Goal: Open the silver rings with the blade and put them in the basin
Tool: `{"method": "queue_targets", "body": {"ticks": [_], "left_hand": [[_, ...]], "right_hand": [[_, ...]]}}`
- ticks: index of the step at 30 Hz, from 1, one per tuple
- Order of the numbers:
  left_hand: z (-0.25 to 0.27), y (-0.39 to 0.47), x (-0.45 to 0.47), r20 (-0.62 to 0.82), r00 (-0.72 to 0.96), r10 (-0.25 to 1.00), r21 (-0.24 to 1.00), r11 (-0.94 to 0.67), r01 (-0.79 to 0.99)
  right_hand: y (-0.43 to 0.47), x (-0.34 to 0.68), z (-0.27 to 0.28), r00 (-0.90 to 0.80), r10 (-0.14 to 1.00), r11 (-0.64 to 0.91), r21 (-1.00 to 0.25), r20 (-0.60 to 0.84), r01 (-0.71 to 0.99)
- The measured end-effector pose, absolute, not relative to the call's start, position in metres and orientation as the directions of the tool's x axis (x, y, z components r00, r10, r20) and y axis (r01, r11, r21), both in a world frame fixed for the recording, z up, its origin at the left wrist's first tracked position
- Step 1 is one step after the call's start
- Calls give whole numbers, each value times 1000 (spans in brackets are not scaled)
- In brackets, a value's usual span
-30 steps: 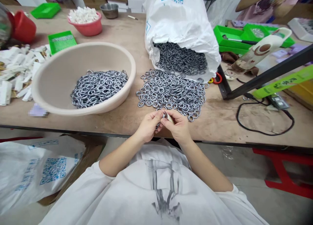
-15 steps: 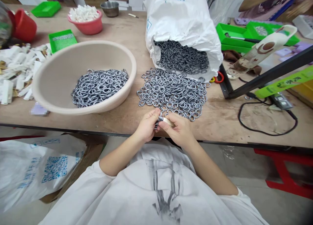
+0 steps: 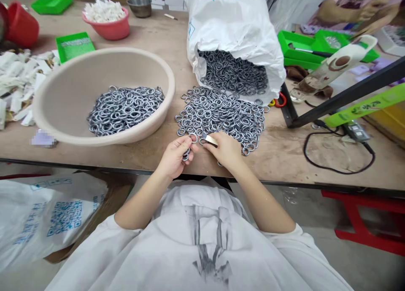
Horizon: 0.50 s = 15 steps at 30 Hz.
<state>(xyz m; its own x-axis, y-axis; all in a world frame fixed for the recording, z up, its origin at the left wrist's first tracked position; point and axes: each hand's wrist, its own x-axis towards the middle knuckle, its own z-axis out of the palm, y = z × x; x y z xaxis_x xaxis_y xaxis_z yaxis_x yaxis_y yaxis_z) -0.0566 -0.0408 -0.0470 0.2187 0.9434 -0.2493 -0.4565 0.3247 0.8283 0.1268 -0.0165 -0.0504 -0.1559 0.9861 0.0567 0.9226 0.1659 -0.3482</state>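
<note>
Head view: in the left hand (image 3: 172,159), thumb and fingers pinching one ring (image 3: 193,138), with further rings (image 3: 186,155) bunched in the curl below. In the right hand (image 3: 225,149), fingers closed round a small pale-handled tool (image 3: 211,140), possibly a blade, tip near the pinched ring. Just beyond, on the surface (image 3: 278,156), a loose pile of rings (image 3: 218,114) at the mouth of a white bag (image 3: 234,25). Chief risk: a cut left thumb, from tool pressure skidding off rounded stock. Also possible: dropped rings, from a slackened curl; or, beneath the right hand, a stray ring (image 3: 220,163) brushed over the near edge by a careless sweep.
</note>
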Motion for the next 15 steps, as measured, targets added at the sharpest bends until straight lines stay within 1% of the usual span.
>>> {"method": "queue_targets", "body": {"ticks": [2,4,7,11,13,14,15], "left_hand": [[-45,-39,-61,-255,182,949,817,313,-485],[-44,-38,-64,-268,151,951,802,307,-513],[-43,-36,-67,-291,137,947,768,317,-557],[-41,-33,-69,-294,136,946,758,318,-569],[-41,-32,-70,-296,138,945,753,319,-576],[-41,-32,-70,-300,138,944,747,322,-582],[-41,-33,-69,-308,139,941,741,329,-586]], "right_hand": [[-15,121,-49,-181,983,185,-271,38,945],[-15,118,-48,-196,980,201,-227,46,953],[-17,114,-45,-221,974,228,-211,58,951],[-16,108,-45,-247,968,235,-203,-33,950],[-14,107,-46,-247,968,230,-244,-41,942],[-13,108,-46,-238,971,220,-314,-20,923],[-13,109,-47,-219,976,200,-429,7,881]]}}
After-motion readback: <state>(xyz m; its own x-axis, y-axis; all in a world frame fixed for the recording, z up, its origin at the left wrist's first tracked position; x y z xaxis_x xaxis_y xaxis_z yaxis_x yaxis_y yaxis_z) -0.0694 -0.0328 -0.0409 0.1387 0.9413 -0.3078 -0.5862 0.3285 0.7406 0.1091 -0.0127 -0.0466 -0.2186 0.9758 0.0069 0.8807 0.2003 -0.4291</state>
